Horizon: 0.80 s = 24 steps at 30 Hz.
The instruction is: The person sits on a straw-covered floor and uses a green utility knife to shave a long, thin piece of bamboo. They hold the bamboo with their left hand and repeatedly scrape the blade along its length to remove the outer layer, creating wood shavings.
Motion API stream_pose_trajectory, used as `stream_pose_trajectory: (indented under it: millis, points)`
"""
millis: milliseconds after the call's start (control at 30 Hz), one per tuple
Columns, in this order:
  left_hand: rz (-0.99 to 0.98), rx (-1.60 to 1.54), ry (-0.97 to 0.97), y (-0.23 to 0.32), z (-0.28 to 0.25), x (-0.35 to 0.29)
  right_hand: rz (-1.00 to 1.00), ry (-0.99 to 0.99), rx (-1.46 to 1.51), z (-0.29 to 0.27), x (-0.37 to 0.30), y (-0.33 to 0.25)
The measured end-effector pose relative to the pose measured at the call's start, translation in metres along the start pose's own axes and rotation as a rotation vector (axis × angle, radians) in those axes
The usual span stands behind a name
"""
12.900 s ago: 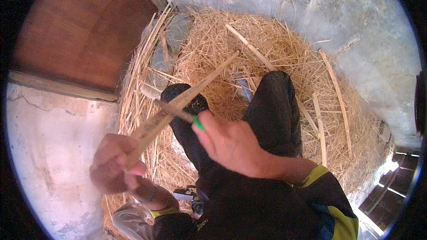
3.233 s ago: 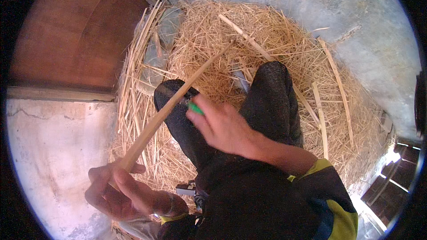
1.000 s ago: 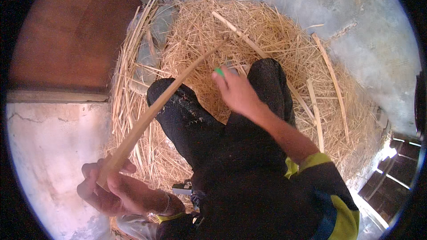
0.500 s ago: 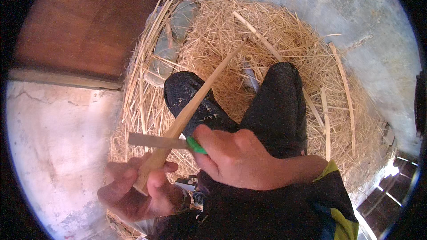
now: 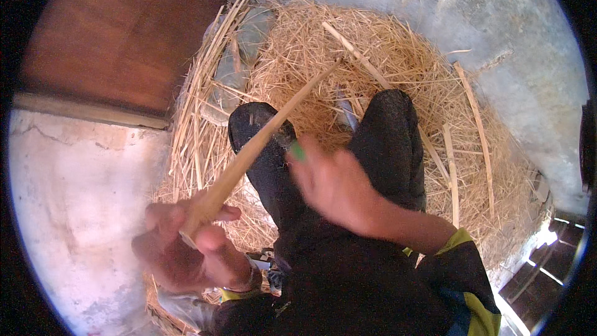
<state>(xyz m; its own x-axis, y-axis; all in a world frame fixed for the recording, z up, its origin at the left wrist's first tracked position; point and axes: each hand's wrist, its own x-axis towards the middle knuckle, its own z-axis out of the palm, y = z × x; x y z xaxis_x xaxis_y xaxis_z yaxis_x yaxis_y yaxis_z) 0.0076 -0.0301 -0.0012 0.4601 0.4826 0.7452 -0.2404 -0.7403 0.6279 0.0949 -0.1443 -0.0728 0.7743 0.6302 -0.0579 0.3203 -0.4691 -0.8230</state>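
Observation:
A long, pale wooden stick (image 5: 249, 150) slants up and away from my left hand (image 5: 186, 246), whose fingers and thumb close round its near, thicker end. The far end tapers above the straw, past my knee. My right hand (image 5: 333, 183) is smeared by motion, just right of the stick's middle. It grips a knife by its green handle (image 5: 298, 151); little of the blade shows there, and the rest is blurred or hidden. Beneath the stick are my bent legs in dark trousers (image 5: 392, 143).
Straw and thin shavings (image 5: 367, 37) cover the floor ahead. Several split wooden strips lie on it, one (image 5: 477, 121) near the right wall. A bundle of long strips (image 5: 199, 87) rests at the left, beside a brown door panel (image 5: 118, 43). Pale plaster walls (image 5: 74, 199) enclose the spot.
My right hand has moved the knife forward along the stick, from near my left hand to the stick's middle. My left hand keeps its hold and has shifted slightly.

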Motion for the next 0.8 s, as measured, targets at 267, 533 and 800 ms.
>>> stream_pose_trajectory:
  millis: [267, 533, 800]
  points:
    - [0.087, 0.011, -0.024, 0.001, 0.004, -0.005, -0.297, -0.070, 0.238, -0.013, -0.027, -0.032]
    - [0.067, 0.099, -0.005, -0.009, -0.003, 0.002, -0.192, 0.017, 0.085, -0.010, -0.001, -0.010]
    - [0.097, -0.010, -0.063, -0.014, -0.007, 0.001, -0.216, -0.055, 0.042, -0.013, -0.006, -0.013]
